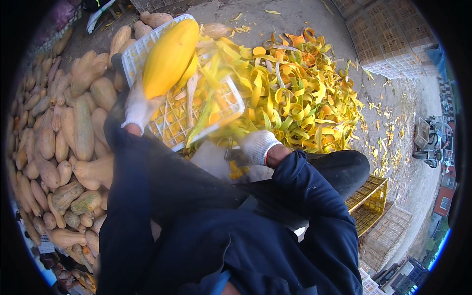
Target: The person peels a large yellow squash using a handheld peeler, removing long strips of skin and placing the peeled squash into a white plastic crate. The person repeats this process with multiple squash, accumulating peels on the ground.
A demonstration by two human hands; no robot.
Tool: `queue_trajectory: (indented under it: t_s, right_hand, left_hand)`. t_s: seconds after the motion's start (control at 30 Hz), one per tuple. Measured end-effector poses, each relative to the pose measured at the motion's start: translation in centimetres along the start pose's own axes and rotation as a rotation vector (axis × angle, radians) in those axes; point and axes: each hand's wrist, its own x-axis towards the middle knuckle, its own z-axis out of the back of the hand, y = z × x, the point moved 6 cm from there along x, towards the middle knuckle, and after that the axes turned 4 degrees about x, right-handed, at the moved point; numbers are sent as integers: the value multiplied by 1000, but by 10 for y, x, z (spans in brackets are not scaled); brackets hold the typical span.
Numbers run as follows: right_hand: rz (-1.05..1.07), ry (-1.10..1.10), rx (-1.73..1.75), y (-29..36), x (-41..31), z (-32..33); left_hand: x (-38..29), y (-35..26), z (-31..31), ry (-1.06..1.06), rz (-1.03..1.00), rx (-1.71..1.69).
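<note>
My left hand (142,105), in a white knit glove, holds the lower end of a peeled yellow squash (170,55), tilted over a white plastic crate (236,97). Strips of peel lie across the crate's grid, some blurred. Near my right knee, my right hand (258,146), also gloved, is closed on a small peeler-like tool (231,149), blurred and partly hidden. Beyond the crate spreads a large heap of curled yellow and green peels (295,96).
Many unpeeled tan squashes (75,129) are piled at the left. Stacked plastic crates (391,40) stand at the upper right. A yellow crate (368,202) is beside my right leg. Peel scraps (383,136) litter the ground, with a parked motorbike (433,142) farther off.
</note>
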Motion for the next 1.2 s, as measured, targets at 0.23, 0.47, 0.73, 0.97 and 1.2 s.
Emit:
queue_trajectory:
  t_s: [0.23, 0.47, 0.73, 0.97, 1.2]
  right_hand:
    - [-310, -351, 184, -97, -34, 31]
    - [-121, -184, 235, -71, 31, -61]
    - [44, 171, 283, -67, 143, -145]
    - [200, 41, 571, -65, 204, -202]
    - [-52, 24, 639, -107, 224, -268]
  left_hand:
    - [-3, -6, -2, -109, -45, 36]
    - [19, -9, -4, 93, 76, -292]
    - [23, 6, -23, -10, 37, -440]
    - [29, 34, -38, 35, 173, -323]
    - [26, 42, -36, 70, 245, -331]
